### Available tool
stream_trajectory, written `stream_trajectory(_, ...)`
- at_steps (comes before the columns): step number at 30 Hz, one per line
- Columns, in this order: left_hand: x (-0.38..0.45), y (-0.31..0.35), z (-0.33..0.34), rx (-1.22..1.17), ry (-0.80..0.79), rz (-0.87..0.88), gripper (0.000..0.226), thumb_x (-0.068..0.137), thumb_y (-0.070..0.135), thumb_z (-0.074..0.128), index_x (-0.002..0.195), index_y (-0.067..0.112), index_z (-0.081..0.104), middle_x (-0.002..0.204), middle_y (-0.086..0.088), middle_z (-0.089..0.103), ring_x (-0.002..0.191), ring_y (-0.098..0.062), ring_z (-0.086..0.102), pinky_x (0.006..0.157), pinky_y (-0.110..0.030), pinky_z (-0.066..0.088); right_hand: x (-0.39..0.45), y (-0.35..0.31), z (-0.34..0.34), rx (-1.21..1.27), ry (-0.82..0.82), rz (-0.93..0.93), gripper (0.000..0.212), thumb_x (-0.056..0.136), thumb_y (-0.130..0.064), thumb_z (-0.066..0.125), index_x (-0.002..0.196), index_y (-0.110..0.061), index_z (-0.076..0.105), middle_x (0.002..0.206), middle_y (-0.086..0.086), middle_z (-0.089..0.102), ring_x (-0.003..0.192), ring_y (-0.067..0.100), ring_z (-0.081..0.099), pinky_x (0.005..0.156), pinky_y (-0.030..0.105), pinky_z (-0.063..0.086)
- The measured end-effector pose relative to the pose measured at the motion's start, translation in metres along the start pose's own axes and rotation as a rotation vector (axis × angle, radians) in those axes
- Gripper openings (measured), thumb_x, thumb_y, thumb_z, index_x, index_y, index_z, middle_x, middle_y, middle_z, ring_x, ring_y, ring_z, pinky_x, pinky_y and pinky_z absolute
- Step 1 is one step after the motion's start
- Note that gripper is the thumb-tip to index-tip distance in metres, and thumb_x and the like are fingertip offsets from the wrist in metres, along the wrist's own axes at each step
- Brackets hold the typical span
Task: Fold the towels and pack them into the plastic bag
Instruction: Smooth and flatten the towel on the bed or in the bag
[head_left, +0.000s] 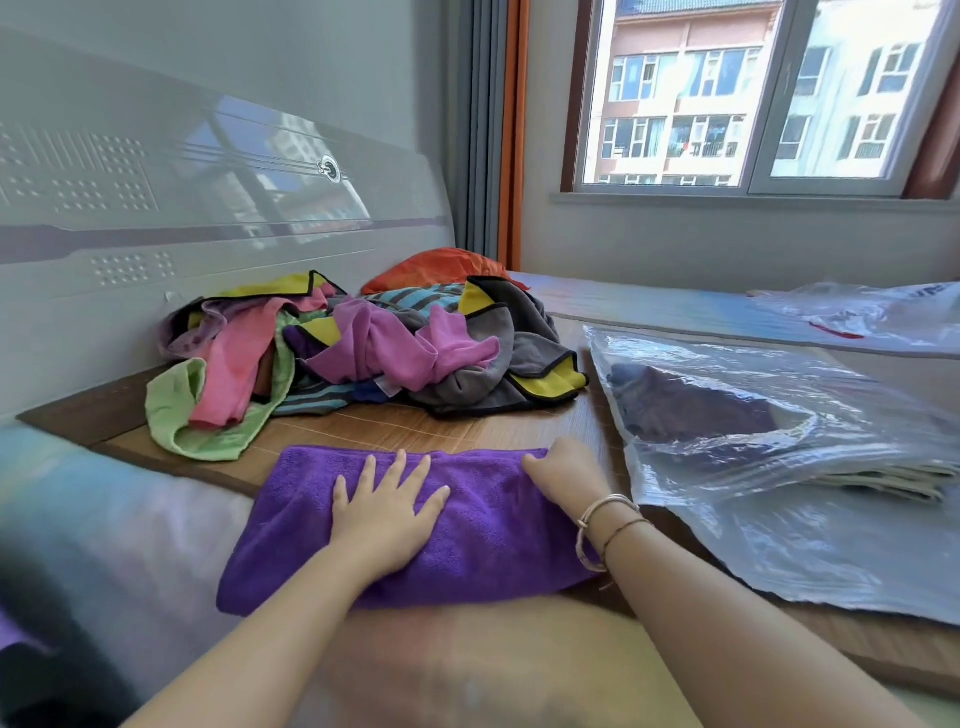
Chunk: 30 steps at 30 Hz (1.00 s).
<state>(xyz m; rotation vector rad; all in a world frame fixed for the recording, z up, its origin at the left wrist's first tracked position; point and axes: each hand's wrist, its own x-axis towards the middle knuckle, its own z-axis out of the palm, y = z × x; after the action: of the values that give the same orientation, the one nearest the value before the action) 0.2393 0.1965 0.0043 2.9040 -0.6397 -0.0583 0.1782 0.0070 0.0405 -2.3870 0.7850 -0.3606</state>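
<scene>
Two hands on purple towel (483, 519) — left hand (387, 512) flat, fingers straight; right hand (563, 467) pinching far edge — towel heap (363, 348) behind, plastic bag (753, 415) right

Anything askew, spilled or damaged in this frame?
Nothing damaged. The unfolded towels lie in a jumbled heap by the headboard, as expected mid-task. The purple towel sits folded under the left hand and right hand.

Right hand (563, 470) fingertips hidden; plastic bag (779, 467) contents blurred.

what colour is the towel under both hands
Purple, plain, seen in the head view: towel.
</scene>
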Motion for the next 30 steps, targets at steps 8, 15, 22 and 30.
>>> stream_trajectory(8,0.013,-0.007,-0.015,-0.036,0.037,0.043,0.053,0.100,0.055,0.022,0.149,0.037,0.025,0.157,0.006,0.024,0.144,-0.026,0.019,0.114,-0.049,0.015,0.000,-0.007,-0.034,-0.190,0.128,-0.168,0.019,0.092,-0.016,0.048,0.084,-0.005,0.061,0.093,0.018,0.063,0.096,0.034,0.061,0.070,0.029,0.036)
stream_trajectory(15,0.041,-0.051,-0.039,0.073,0.134,0.030,0.027,0.095,0.034,0.044,0.119,0.024,0.054,0.129,-0.004,0.051,0.124,-0.029,0.043,0.105,-0.038,0.029,0.019,0.005,-0.032,0.423,0.055,0.171,0.035,0.077,0.003,0.054,0.052,-0.016,0.039,0.055,0.003,0.033,0.052,0.017,0.032,0.052,0.024,0.025)
stream_trajectory(22,0.051,-0.075,-0.053,-0.166,0.232,0.008,0.014,0.100,0.032,0.043,0.094,0.019,0.042,0.114,-0.007,0.060,0.105,-0.029,0.056,0.090,-0.039,0.040,0.027,-0.004,-0.023,0.296,0.239,0.076,0.022,0.087,-0.002,0.046,0.105,-0.015,0.051,0.090,0.002,0.046,0.090,0.023,0.043,0.077,0.024,0.029)
stream_trajectory(30,0.056,-0.069,-0.022,0.164,0.401,-0.101,0.029,0.098,0.039,0.045,0.119,0.019,0.045,0.126,-0.003,0.049,0.117,-0.029,0.042,0.101,-0.042,0.033,0.040,-0.003,0.001,0.016,0.031,0.142,0.045,0.088,-0.006,0.048,0.133,-0.004,0.041,0.132,0.020,0.050,0.123,0.035,0.046,0.100,0.036,0.040)
